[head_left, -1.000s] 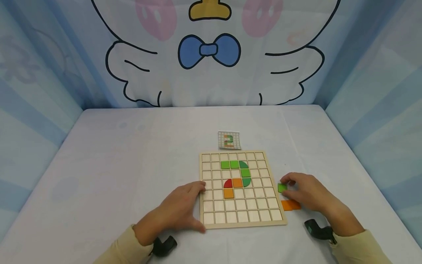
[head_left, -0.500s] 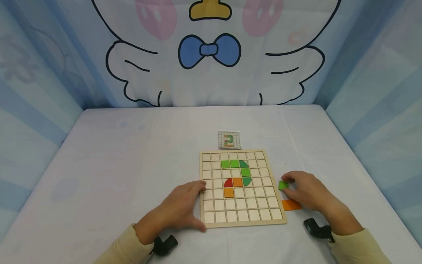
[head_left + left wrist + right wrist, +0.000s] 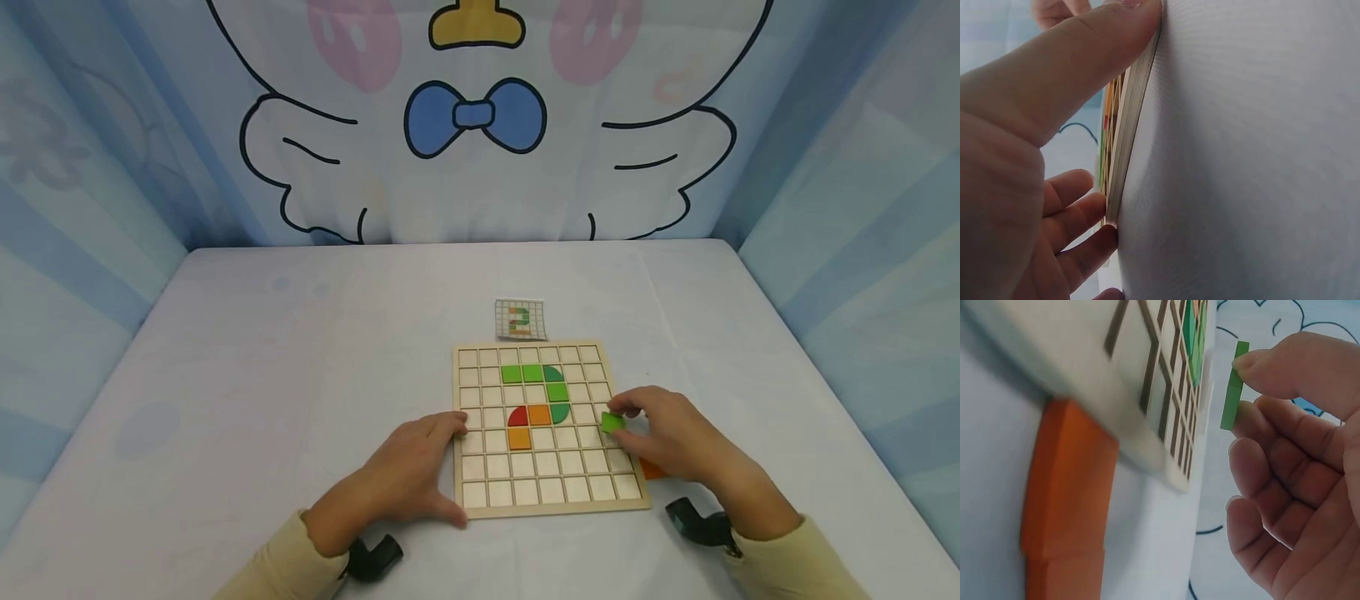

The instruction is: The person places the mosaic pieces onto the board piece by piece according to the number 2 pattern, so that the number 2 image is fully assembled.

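Note:
My right hand pinches a green square tile between thumb and fingertips, over the right side of the wooden grid board. Seen from the right wrist, the tile is edge-on and raised off the board, while the other fingers curl loosely below. My left hand rests along the board's left edge, its thumb at the near corner and its fingers touching the side. On the grid lie green squares, dark green quarter-rounds, a red quarter-round and orange squares.
Orange tiles lie beside the board's right edge, partly hidden by my right hand. Behind the board is a small pattern card with a coloured figure on a grid. A white cloth covers the table, with a printed curtain behind.
My right hand has lifted the green tile from the table right of the board and carried it left over the board's edge. My left hand and the board stay put.

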`<state>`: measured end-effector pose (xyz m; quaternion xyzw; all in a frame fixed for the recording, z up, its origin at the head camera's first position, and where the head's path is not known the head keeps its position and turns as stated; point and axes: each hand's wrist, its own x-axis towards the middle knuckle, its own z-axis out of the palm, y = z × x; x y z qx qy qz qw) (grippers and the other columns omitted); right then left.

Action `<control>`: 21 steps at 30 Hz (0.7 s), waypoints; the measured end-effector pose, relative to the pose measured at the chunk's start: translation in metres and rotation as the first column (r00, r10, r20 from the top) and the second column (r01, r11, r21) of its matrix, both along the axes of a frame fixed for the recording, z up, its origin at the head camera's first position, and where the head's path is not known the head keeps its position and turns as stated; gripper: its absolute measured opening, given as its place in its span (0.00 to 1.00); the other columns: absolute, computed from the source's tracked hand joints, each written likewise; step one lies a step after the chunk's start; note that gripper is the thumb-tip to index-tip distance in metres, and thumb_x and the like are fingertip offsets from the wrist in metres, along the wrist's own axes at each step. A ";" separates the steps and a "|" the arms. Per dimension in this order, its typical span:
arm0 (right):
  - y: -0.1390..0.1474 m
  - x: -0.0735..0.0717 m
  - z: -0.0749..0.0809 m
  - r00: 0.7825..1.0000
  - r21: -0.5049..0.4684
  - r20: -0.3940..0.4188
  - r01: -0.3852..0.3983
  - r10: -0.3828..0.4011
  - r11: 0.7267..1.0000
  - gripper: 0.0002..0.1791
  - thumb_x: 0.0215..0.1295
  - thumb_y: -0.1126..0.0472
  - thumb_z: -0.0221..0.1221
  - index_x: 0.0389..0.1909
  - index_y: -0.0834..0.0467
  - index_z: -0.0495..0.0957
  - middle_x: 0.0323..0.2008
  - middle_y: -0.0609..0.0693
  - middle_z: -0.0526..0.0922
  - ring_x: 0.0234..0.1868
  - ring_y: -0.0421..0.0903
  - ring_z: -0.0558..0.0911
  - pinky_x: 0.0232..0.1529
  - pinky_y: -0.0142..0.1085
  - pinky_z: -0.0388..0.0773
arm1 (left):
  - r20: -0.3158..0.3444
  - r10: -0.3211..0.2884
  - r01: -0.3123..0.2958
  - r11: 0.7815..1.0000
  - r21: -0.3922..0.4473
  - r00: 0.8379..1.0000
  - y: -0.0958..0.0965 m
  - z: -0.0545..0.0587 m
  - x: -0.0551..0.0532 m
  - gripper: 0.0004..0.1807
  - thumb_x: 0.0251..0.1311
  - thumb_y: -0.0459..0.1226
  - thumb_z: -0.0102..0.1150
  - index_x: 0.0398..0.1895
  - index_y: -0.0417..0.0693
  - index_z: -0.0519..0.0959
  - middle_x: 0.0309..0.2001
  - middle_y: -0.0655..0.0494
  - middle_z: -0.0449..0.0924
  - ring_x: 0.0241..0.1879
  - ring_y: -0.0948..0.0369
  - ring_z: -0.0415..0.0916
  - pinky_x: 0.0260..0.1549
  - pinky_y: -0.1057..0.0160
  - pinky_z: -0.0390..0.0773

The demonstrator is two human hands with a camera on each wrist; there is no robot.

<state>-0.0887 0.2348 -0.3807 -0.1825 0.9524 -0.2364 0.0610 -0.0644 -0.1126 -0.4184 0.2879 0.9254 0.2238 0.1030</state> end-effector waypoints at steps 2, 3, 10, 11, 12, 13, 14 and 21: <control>-0.004 -0.001 -0.001 1.000 -0.006 -0.005 -0.017 0.017 1.000 0.15 0.60 0.63 0.68 0.47 0.63 0.81 0.41 0.48 0.82 0.43 0.49 0.78 0.48 0.50 0.78 | 0.001 0.000 0.000 1.000 0.001 1.000 0.000 0.000 0.000 0.55 0.34 0.59 0.82 0.63 0.43 0.67 0.70 0.49 0.66 0.69 0.50 0.64 0.66 0.47 0.66; -0.006 -0.001 -0.001 1.000 -0.009 -0.007 -0.027 0.027 1.000 0.15 0.60 0.63 0.68 0.47 0.63 0.81 0.41 0.48 0.82 0.43 0.49 0.78 0.47 0.50 0.78 | 0.001 0.000 0.000 1.000 0.001 1.000 0.000 0.000 0.000 0.55 0.34 0.60 0.82 0.63 0.43 0.67 0.70 0.49 0.66 0.69 0.50 0.64 0.66 0.47 0.66; -0.022 -0.001 -0.003 0.997 -0.016 0.009 -0.071 0.072 0.997 0.15 0.61 0.61 0.69 0.47 0.61 0.82 0.42 0.46 0.82 0.44 0.47 0.79 0.48 0.49 0.79 | -0.009 -0.002 0.002 1.000 0.006 1.000 0.000 0.000 0.000 0.54 0.34 0.60 0.82 0.62 0.43 0.68 0.70 0.49 0.66 0.68 0.50 0.64 0.65 0.47 0.66; -0.024 -0.001 -0.003 0.997 -0.019 0.009 -0.083 0.083 0.996 0.15 0.61 0.60 0.69 0.47 0.61 0.82 0.42 0.46 0.82 0.44 0.47 0.79 0.49 0.49 0.79 | -0.012 -0.003 0.003 1.000 0.008 1.000 -0.001 -0.001 0.000 0.54 0.34 0.59 0.82 0.62 0.43 0.68 0.70 0.49 0.66 0.68 0.50 0.64 0.65 0.47 0.66; -0.027 0.000 -0.004 0.996 -0.021 0.006 -0.093 0.093 0.995 0.15 0.61 0.60 0.70 0.47 0.61 0.82 0.42 0.46 0.82 0.44 0.47 0.80 0.49 0.49 0.79 | -0.017 -0.004 0.004 1.000 0.008 1.000 -0.001 -0.001 0.000 0.54 0.33 0.59 0.82 0.62 0.43 0.68 0.69 0.49 0.67 0.68 0.50 0.65 0.65 0.47 0.67; -0.029 0.000 -0.004 0.995 -0.023 0.005 -0.104 0.105 0.994 0.15 0.61 0.60 0.70 0.47 0.60 0.82 0.42 0.46 0.82 0.44 0.47 0.79 0.49 0.49 0.79 | -0.018 -0.004 0.004 1.000 0.010 1.000 -0.001 -0.001 0.000 0.53 0.33 0.59 0.82 0.62 0.43 0.68 0.69 0.49 0.67 0.68 0.50 0.65 0.65 0.47 0.66; -0.032 0.000 -0.005 0.993 -0.025 0.005 -0.115 0.116 0.993 0.15 0.60 0.60 0.70 0.46 0.60 0.82 0.42 0.46 0.82 0.43 0.46 0.79 0.49 0.48 0.79 | -0.020 -0.005 0.005 1.000 0.011 1.000 -0.001 -0.002 0.000 0.53 0.33 0.59 0.82 0.61 0.43 0.68 0.69 0.49 0.67 0.68 0.50 0.65 0.65 0.47 0.67; -0.046 0.002 -0.008 0.983 -0.046 -0.007 -0.182 0.182 0.982 0.12 0.60 0.62 0.69 0.44 0.59 0.83 0.40 0.44 0.82 0.42 0.43 0.77 0.48 0.44 0.79 | -0.006 -0.003 0.003 1.000 0.010 1.000 -0.001 -0.002 0.000 0.53 0.34 0.59 0.82 0.62 0.44 0.68 0.70 0.49 0.66 0.68 0.50 0.64 0.66 0.47 0.66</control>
